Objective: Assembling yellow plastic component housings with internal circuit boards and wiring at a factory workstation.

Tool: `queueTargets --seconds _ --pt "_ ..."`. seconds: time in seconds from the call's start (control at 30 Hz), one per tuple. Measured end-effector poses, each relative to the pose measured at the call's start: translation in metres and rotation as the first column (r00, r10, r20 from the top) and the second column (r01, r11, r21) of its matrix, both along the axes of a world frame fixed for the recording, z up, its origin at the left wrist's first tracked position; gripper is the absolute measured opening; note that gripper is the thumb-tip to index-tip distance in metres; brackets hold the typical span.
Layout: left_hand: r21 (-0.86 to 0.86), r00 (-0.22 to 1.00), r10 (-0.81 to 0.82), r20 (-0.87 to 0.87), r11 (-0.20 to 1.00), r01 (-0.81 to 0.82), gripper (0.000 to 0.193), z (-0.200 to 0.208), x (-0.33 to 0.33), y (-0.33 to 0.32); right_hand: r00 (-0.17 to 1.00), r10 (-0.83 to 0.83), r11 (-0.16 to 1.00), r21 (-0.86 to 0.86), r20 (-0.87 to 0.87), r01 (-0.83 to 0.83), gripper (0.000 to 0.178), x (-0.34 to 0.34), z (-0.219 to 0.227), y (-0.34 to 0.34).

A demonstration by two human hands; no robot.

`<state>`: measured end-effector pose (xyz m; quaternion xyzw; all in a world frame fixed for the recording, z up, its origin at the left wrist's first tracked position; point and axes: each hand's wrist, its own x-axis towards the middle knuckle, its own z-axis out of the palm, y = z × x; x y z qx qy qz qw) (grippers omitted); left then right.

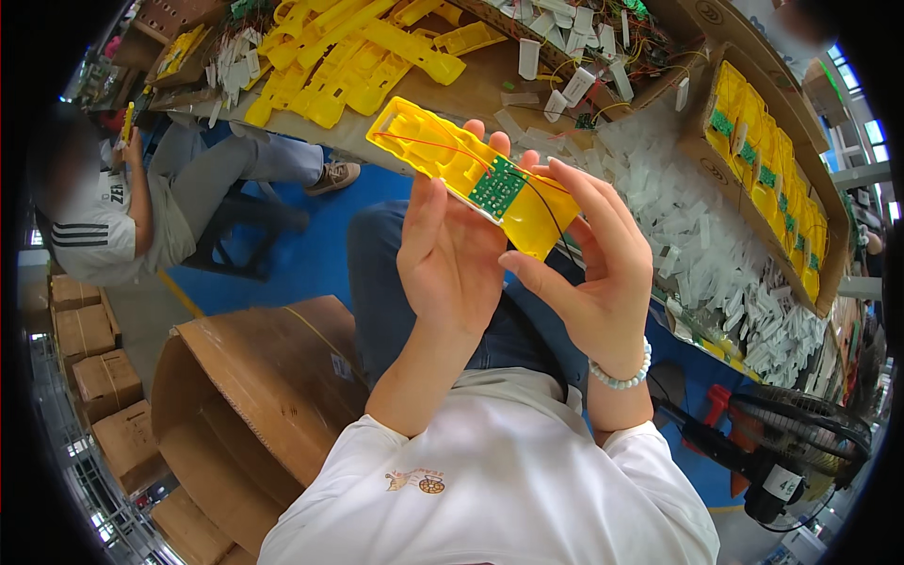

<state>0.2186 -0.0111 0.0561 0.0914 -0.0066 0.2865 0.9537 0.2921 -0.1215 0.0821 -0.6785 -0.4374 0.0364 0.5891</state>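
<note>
A yellow plastic housing half (435,141) is held up in front of me, its hollow inner side facing up. Across its middle sits a green circuit board (497,187), with a red wire running along the hollow and a dark wire trailing over the wide end. My left hand (452,245) supports the housing from below, its thumb at the near edge and fingertips showing past the far edge. My right hand (603,254) grips the wide end, its thumb near the lower corner and its fingers curled over the far side by the wires.
Yellow housing halves (348,66) pile on the table (508,85). Clear and white plastic pieces (687,217) heap at right, beside a carton (753,56) of yellow housings with boards. A large open carton (254,377) stands at left, a fan (800,424) at right. Another person (104,217) sits at left.
</note>
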Motion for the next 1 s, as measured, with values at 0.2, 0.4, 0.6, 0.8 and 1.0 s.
queueTargets --seconds 0.2,0.4,0.6,0.8,1.0 --pt "-0.044 0.996 -0.065 -0.061 0.997 0.063 0.046 0.002 0.009 -0.007 0.988 -0.129 0.992 -0.001 0.082 0.13 0.057 0.003 0.003 -0.007" --pt "0.462 0.963 0.103 -0.25 0.886 0.025 0.051 -0.009 0.006 -0.004 0.955 -0.171 0.981 -0.047 0.243 0.188 0.054 0.027 0.004 -0.035" --pt "0.615 0.89 0.082 -0.449 0.75 0.241 0.042 -0.051 -0.005 0.015 0.756 -0.588 0.805 0.111 0.287 0.583 0.053 0.072 0.003 -0.102" --pt "0.779 0.65 0.507 -0.566 0.588 0.22 0.029 -0.124 -0.06 0.07 0.447 -0.885 0.463 0.359 0.13 0.81 0.048 0.132 0.022 -0.176" --pt "0.797 0.275 0.748 -0.604 0.56 0.225 0.027 -0.189 -0.123 0.115 0.228 -0.854 0.204 -0.104 0.467 0.974 0.039 0.183 0.006 -0.236"
